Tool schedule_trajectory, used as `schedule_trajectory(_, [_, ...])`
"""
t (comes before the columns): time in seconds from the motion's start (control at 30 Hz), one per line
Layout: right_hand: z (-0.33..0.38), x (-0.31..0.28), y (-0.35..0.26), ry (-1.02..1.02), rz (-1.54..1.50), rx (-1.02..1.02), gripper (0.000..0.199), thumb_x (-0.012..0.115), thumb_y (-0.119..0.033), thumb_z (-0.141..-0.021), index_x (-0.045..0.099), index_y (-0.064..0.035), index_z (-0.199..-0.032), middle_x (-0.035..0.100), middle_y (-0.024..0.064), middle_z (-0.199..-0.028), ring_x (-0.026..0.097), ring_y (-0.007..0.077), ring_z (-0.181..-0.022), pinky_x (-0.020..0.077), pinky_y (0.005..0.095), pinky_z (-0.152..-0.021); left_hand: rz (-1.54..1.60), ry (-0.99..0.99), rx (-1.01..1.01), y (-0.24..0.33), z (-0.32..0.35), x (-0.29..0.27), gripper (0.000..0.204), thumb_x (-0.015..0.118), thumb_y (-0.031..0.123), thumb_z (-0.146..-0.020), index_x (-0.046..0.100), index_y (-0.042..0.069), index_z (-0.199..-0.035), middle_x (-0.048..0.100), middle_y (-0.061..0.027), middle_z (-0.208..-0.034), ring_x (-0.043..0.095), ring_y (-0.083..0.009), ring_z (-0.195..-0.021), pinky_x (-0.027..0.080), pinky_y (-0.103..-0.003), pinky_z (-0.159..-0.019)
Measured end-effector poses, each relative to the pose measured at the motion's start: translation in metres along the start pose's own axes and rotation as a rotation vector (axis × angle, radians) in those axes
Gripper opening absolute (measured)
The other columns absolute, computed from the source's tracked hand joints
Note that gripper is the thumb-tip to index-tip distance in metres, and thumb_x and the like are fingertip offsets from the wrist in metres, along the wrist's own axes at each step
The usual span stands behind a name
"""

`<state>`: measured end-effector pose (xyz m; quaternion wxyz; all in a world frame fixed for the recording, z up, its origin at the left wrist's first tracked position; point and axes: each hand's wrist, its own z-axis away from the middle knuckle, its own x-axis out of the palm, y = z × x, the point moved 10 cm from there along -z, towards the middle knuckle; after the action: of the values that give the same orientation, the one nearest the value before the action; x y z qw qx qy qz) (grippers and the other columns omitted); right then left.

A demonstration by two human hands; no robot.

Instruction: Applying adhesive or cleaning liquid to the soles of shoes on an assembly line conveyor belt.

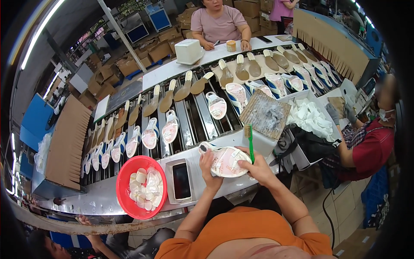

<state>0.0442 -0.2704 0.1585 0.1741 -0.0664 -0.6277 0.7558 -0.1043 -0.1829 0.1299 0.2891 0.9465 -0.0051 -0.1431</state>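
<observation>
A white and pink sandal [225, 162] lies tilted on the grey bench edge in front of me. My left hand [208, 166] grips its left side, thumb on the insole. My right hand [257, 167] holds the sandal's right edge and also clasps a green brush [250, 141] that stands upright, bristles at the top. Both forearms come up from my orange shirt at the bottom of the view.
A red bowl [127, 172] of pale pads and a phone in a tray [181, 180] sit to my left. A conveyor [189, 116] carries rows of sandals and soles. A box of white pieces [309, 115] stands to my right. Other workers sit opposite and at the right.
</observation>
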Motion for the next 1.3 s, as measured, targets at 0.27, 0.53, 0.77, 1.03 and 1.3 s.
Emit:
schedule_trajectory(0.27, [0.001,0.014,0.008,0.029,-0.349,-0.019,0.055,0.056,-0.006,-0.089,0.037,-0.0039,-0.141,0.062,0.0062,-0.083,0.034,0.003,-0.043,0.0231,0.0192,-0.038,0.141,0.348,-0.512,-0.052,0.065,-0.014,0.05,0.067,0.01,-0.087,0.043,-0.001,-0.129,0.049,-0.0148,-0.125,0.048,-0.0268,-0.119,0.034,-0.039,-0.106])
schedule_trajectory(0.53, [0.003,0.025,0.005,-0.002,-0.426,-0.024,0.061,0.056,-0.006,-0.091,0.029,-0.0043,-0.146,0.054,-0.0014,-0.064,0.032,0.0026,-0.042,0.0225,0.0201,-0.038,0.238,0.28,-0.682,-0.054,0.063,-0.021,0.021,0.042,0.017,-0.103,0.047,0.002,-0.089,0.05,-0.005,-0.082,0.048,-0.0128,-0.077,0.042,-0.028,-0.073])
schedule_trajectory(0.77, [0.005,0.036,0.004,0.018,-0.424,-0.021,0.064,0.054,-0.008,-0.092,0.024,-0.0037,-0.148,0.065,0.0101,-0.074,0.028,0.0034,-0.04,0.0218,0.0206,-0.038,0.317,0.326,-0.646,-0.047,0.065,-0.014,0.013,0.045,0.013,-0.102,0.048,0.002,-0.095,0.053,-0.0041,-0.089,0.051,-0.0103,-0.083,0.043,-0.026,-0.078])
schedule_trajectory(1.03, [0.003,0.044,0.006,-0.006,-0.479,0.019,0.068,0.061,-0.008,-0.091,0.025,-0.008,-0.149,0.041,-0.0059,-0.056,0.03,0.004,-0.041,0.0212,0.023,-0.038,0.464,0.315,-0.789,-0.073,0.089,-0.005,0.007,0.049,0.006,-0.099,0.05,-0.001,-0.095,0.055,-0.0061,-0.094,0.052,-0.0115,-0.087,0.043,-0.025,-0.082])
schedule_trajectory(1.3, [0.007,0.046,0.011,0.005,-0.523,0.007,0.07,0.063,-0.009,-0.091,0.023,-0.0079,-0.149,0.043,-0.0048,-0.058,0.03,0.0046,-0.042,0.0217,0.0236,-0.039,0.269,0.213,-0.532,-0.064,0.079,-0.001,0.014,0.051,0.003,-0.096,0.05,0.0,-0.109,0.055,-0.0074,-0.102,0.056,-0.0152,-0.091,0.046,-0.03,-0.084])
